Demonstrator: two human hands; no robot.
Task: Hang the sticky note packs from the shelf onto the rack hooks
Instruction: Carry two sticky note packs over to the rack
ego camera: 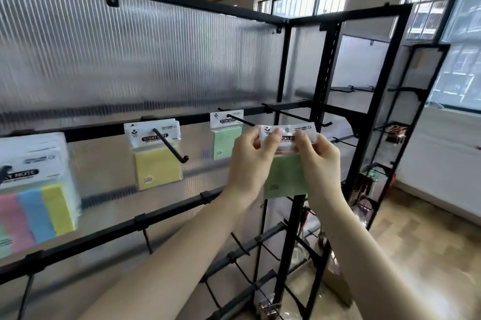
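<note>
A green sticky note pack (285,176) hangs between my two hands, gripped by its white header card. My left hand (251,161) pinches the header's left end and my right hand (318,161) pinches its right end. The header's hole sits just right of the tip of a black rack hook (240,120), not on it. Behind that hook hangs another green pack (225,137). A yellow pack (156,161) hangs on the hook to the left. At the far left hangs a multicolour pack (36,184).
The black rack frame (322,85) has ribbed translucent panels and several bare hooks lower down (240,244) and to the right (294,115). A narrow black display stand (390,142) with small items rises at the right. Wooden floor lies below.
</note>
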